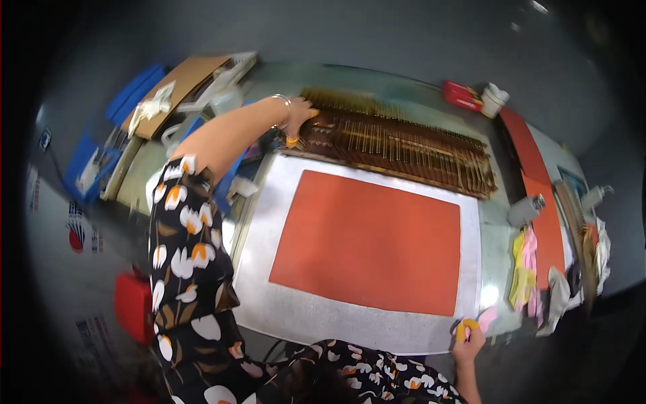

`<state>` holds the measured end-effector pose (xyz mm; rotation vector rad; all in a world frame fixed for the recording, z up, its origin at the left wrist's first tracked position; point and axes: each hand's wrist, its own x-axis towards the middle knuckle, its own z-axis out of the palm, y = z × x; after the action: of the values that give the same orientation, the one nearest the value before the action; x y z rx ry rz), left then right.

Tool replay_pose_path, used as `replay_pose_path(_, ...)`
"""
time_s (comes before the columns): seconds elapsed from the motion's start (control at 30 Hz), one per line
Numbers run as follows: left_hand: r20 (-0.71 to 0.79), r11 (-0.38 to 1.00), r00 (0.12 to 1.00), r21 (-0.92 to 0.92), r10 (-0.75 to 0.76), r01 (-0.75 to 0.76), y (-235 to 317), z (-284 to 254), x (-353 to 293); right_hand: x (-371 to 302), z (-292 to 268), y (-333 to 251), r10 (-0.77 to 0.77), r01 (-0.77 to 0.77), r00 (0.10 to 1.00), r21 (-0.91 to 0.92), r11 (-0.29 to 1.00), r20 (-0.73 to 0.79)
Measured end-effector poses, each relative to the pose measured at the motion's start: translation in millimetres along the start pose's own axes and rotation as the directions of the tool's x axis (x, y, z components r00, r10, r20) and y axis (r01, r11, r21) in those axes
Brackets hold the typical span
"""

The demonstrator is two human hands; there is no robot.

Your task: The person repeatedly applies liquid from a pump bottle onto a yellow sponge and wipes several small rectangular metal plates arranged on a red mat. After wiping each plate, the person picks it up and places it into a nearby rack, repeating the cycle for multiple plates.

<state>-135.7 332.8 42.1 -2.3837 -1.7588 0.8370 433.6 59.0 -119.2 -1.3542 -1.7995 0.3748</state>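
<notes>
My left hand (296, 122), with yellow finger covers, reaches to the left end of a long dark-brown rack (404, 143) lined with rows of thin golden strips. Its thumb and fingers are spread over that end. In front of the rack, a rectangular orange-red sheet (370, 242) lies flat on a white-and-grey board (323, 310). At the board's near right corner my right hand (468, 342) is closed, its yellow-covered fingers curled. What they hold is too small to make out. A pink scrap (487, 316) lies beside this hand.
At right stand a grey bottle (526, 210), yellow and pink cloths (523, 269) and an orange-red strip (542, 215). A red box (461, 95) and white container (494, 99) stand far right. Blue bins (91, 168) and a cardboard piece (178, 87) are at left.
</notes>
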Motion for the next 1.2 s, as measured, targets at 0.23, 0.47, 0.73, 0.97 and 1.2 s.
replay_pose_path(0.23, -0.153, 0.998, 0.986, -0.005, -0.059, 0.059, -1.8, -13.5, -48.8, 9.0, 3.0, -7.8, -0.021, 0.022, 1.0, 0.043, 0.999, -0.023)
replay_pose_path(0.47, -0.514, 0.681, 0.849, -0.665, -0.12, -0.306, 151.5, -26.7, -116.7, -2.8, -2.8, -4.0, 0.079, -0.074, 0.996, 0.129, 0.989, -0.033)
replay_pose_path(0.73, -0.607, 0.622, 0.79, -0.586, 0.088, -0.52, 352.4, -14.0, -47.8, 4.9, -11.6, -8.3, 0.022, -0.02, 1.0, 0.356, 0.934, 0.0)
replay_pose_path(0.97, -0.518, 0.656, 0.854, -0.626, 0.055, -0.422, 342.2, -8.1, -45.7, 8.4, -13.3, -4.5, -0.069, 0.085, 0.996, 0.362, 0.928, -0.055)
replay_pose_path(1.2, -0.46, 0.651, 0.888, -0.667, 0.021, -0.361, 311.5, 23.3, -73.3, 4.8, -12.4, -8.9, 0.006, 0.01, 0.999, 0.444, 0.896, -0.035)
